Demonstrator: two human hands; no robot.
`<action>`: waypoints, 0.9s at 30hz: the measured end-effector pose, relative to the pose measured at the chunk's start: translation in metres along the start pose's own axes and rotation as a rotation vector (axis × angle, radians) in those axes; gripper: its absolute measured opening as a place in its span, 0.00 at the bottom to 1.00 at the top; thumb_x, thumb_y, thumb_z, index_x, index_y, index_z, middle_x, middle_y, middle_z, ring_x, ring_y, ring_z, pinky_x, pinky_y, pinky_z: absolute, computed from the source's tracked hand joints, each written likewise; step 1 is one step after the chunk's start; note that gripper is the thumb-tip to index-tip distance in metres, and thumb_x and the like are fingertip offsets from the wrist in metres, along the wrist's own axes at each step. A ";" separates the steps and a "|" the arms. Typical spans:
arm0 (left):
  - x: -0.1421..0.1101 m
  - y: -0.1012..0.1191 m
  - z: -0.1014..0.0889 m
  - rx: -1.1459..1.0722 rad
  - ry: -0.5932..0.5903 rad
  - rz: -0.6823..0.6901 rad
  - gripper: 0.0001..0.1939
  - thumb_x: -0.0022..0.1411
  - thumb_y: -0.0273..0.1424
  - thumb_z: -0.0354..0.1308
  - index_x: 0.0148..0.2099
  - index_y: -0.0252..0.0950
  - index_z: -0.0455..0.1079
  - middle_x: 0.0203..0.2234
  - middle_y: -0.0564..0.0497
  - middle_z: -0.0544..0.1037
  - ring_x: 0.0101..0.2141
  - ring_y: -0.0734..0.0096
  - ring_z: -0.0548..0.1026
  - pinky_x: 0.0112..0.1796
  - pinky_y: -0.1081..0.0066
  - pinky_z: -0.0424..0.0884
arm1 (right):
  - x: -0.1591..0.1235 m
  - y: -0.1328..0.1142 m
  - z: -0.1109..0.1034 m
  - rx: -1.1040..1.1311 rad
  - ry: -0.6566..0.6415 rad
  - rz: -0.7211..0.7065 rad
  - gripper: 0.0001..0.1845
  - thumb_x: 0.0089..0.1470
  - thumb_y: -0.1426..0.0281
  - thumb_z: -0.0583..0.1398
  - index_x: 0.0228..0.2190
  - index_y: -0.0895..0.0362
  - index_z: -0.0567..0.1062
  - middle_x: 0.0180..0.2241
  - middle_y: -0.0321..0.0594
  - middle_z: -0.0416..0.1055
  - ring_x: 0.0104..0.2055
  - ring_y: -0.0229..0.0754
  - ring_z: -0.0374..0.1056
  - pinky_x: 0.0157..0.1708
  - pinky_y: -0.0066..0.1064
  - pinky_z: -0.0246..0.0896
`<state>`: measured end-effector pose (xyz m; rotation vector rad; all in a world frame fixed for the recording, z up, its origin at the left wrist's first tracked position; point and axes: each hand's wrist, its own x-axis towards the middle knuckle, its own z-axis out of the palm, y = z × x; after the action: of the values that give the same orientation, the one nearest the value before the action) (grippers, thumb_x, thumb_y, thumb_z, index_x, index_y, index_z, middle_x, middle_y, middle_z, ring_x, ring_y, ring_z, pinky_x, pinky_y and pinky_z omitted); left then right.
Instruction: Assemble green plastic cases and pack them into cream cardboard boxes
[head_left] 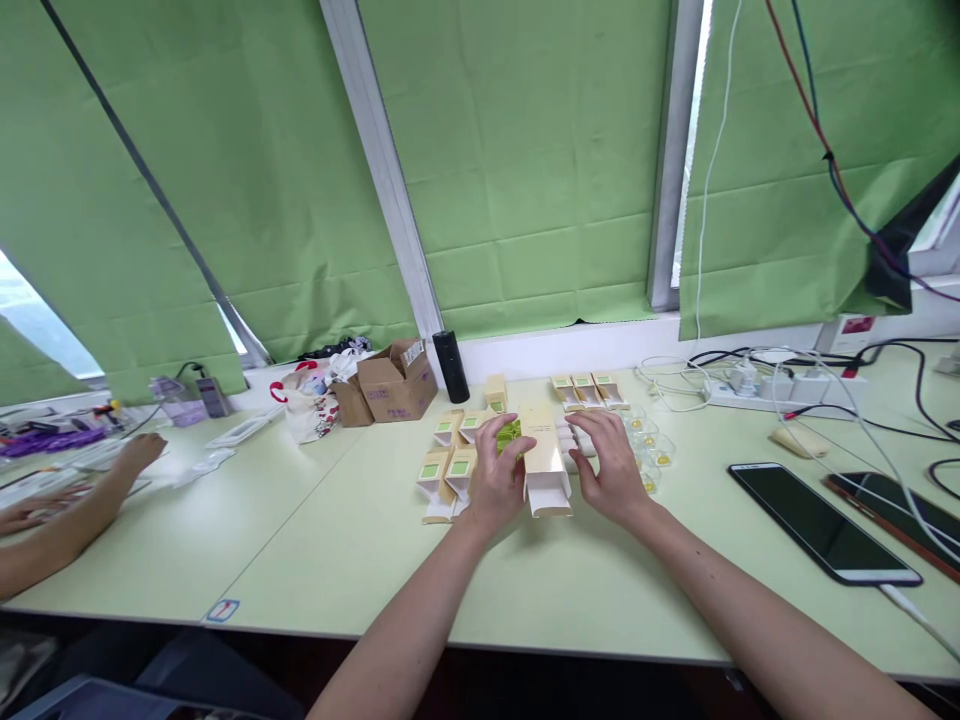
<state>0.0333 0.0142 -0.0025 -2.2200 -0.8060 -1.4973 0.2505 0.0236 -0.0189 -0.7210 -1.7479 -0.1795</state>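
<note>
I saw the left hand (495,480) and right hand (609,468) flanking a cream box (545,455); farther right on the worktop (337,560) lay a white-edged phone (821,525).

Two phones (825,522), one power strip (724,391), one black cylinder (450,366), the person's own two hands (496,475). Cream cartons (546,450): three in the back row, four at left, one behind those, one between the hands. Clear cups (660,452): too bunched to count tbh.
</note>
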 end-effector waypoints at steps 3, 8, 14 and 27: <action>-0.001 0.000 0.000 -0.088 -0.030 -0.011 0.22 0.65 0.27 0.63 0.58 0.44 0.64 0.64 0.37 0.63 0.66 0.47 0.65 0.58 0.45 0.72 | -0.001 -0.001 -0.001 -0.003 0.002 0.008 0.28 0.65 0.74 0.57 0.64 0.49 0.66 0.56 0.50 0.72 0.59 0.60 0.65 0.57 0.58 0.66; 0.001 0.002 -0.003 -0.259 -0.045 -0.097 0.32 0.59 0.36 0.71 0.63 0.44 0.63 0.66 0.35 0.63 0.68 0.42 0.64 0.63 0.39 0.68 | -0.002 -0.002 0.000 0.019 -0.012 0.036 0.27 0.65 0.72 0.57 0.64 0.48 0.66 0.55 0.49 0.72 0.59 0.61 0.66 0.58 0.61 0.65; 0.000 0.000 -0.001 -0.362 0.035 -0.313 0.26 0.65 0.32 0.65 0.63 0.42 0.67 0.60 0.39 0.73 0.65 0.46 0.68 0.65 0.43 0.65 | -0.001 -0.006 0.000 0.047 0.011 0.066 0.24 0.66 0.71 0.57 0.61 0.49 0.67 0.54 0.50 0.72 0.58 0.60 0.66 0.58 0.60 0.65; 0.001 -0.006 0.013 -0.907 0.105 -0.766 0.45 0.61 0.51 0.71 0.69 0.40 0.53 0.43 0.44 0.81 0.45 0.60 0.81 0.48 0.63 0.75 | -0.004 -0.013 0.000 0.147 -0.074 0.103 0.26 0.68 0.71 0.56 0.64 0.47 0.65 0.61 0.51 0.66 0.66 0.59 0.63 0.64 0.61 0.63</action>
<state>0.0394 0.0261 -0.0071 -2.4805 -1.1864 -2.7594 0.2436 0.0120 -0.0194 -0.7151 -1.7693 0.0462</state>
